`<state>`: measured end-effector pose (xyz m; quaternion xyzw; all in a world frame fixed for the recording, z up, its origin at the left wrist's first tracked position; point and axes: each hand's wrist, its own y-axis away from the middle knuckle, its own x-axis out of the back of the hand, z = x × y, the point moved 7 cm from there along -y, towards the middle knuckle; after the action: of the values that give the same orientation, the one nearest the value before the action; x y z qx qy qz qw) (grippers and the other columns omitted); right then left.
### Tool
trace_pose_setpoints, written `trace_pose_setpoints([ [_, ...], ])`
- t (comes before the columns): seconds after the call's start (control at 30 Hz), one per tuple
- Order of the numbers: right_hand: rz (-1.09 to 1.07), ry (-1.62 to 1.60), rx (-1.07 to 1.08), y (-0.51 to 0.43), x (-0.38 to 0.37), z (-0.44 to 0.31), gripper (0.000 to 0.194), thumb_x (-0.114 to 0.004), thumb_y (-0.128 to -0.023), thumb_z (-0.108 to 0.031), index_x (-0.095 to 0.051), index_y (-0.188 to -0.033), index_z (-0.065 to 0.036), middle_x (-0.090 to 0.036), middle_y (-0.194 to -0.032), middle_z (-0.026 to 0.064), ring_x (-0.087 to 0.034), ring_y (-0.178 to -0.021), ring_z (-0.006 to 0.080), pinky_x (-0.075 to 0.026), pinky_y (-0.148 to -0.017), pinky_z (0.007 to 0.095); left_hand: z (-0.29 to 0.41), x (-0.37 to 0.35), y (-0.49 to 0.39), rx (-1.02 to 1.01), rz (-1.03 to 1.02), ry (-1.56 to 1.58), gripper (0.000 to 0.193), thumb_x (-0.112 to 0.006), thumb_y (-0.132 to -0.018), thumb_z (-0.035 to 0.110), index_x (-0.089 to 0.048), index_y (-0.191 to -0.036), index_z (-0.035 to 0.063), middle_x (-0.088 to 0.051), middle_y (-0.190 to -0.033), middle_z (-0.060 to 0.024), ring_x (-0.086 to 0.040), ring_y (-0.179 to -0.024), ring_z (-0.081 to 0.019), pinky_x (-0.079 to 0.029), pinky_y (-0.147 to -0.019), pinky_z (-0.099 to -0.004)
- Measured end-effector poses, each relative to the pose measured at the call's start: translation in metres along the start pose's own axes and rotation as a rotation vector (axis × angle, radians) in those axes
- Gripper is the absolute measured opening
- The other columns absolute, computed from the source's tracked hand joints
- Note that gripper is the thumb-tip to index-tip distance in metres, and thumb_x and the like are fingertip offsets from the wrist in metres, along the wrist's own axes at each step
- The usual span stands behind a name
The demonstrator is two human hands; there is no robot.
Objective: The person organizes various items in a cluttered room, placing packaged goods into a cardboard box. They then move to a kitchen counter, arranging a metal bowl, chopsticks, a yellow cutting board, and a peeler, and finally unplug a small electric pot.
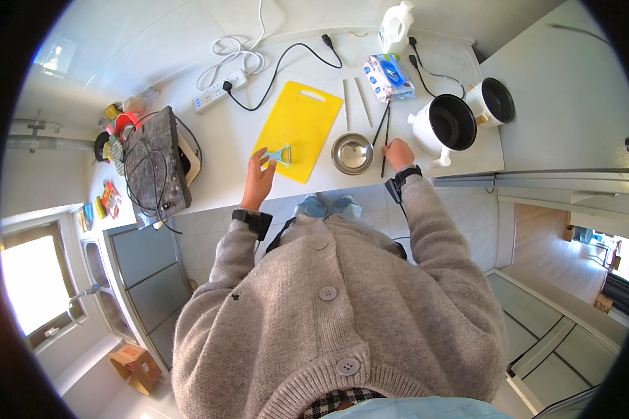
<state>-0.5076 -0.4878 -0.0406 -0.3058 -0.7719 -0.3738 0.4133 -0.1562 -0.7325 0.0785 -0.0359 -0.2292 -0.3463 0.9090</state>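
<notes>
A light-blue peeler [279, 155] lies on the yellow cutting board [305, 123], near its lower left edge. My left hand [258, 180] is at the peeler's handle end, thumb and fingers apart on either side of it. Two black chopsticks [381, 125] rest at an angle to each other on the countertop. The curled fingers of my right hand [399, 154] are on the right-hand one, partly covering it. Between board and chopsticks sits a shiny metal bowl [353, 153]. Above it lie two silver-coloured chopsticks [346, 105], side by side.
White pots with black interiors [452, 123] stand at right. Behind are a wipes pack [390, 77], a white jug [396, 27] and a power strip [221, 91] with cables. A dark slab [157, 162] draped with a cord leans at left. The white countertop's [215, 178] front edge is near my wrists.
</notes>
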Motion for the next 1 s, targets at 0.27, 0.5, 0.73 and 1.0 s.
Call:
trace_pose_setpoints([
  [0.27,-0.023,-0.052,-0.007,0.014,0.016,-0.003,0.033,-0.071,-0.076,-0.036,-0.072,-0.083,-0.003,-0.071,-0.086,0.0183,-0.067,-0.085,0.0368,-0.053,-0.074,0.0452,0.013,-0.013,-0.008,-0.009,-0.061,0.038,0.045,-0.06,-0.095,0.012,-0.041,-0.134,-0.0007,-0.042,-0.134,-0.0192,-0.052,-0.123,-0.0308,-0.054,-0.09,-0.0363],
  [0.5,-0.04,-0.362,0.024,0.043,0.056,-0.018,0.03,-0.069,-0.077,-0.032,-0.07,-0.079,-0.002,-0.07,-0.077,0.0151,-0.069,-0.069,0.0287,-0.053,-0.065,0.0373,0.047,-0.041,-0.023,-0.048,-0.224,0.083,0.034,-0.055,-0.098,0.013,-0.048,-0.128,-0.0007,-0.054,-0.129,-0.0142,-0.056,-0.118,-0.025,-0.051,-0.093,-0.034],
  [0.73,-0.09,-0.673,0.278,0.081,0.11,-0.098,0.023,-0.068,-0.085,-0.019,-0.066,-0.086,0.003,-0.069,-0.071,0.0114,-0.069,-0.064,0.0187,-0.052,-0.06,0.0286,0.094,-0.097,-0.036,-0.157,-0.423,0.142,0.022,-0.054,-0.099,0.014,-0.058,-0.115,-0.0014,-0.064,-0.111,-0.0096,-0.06,-0.106,-0.0167,-0.049,-0.089,-0.0291],
  [1.0,-0.139,-0.757,0.365,0.098,0.109,-0.156,0.025,-0.068,-0.085,-0.02,-0.064,-0.089,0.004,-0.069,-0.077,0.0128,-0.068,-0.069,0.0195,-0.053,-0.062,0.0295,0.112,-0.147,-0.021,-0.113,-0.624,0.321,0.029,-0.054,-0.101,0.017,-0.05,-0.124,-0.0003,-0.061,-0.111,-0.0072,-0.06,-0.096,-0.0138,-0.05,-0.085,-0.0276],
])
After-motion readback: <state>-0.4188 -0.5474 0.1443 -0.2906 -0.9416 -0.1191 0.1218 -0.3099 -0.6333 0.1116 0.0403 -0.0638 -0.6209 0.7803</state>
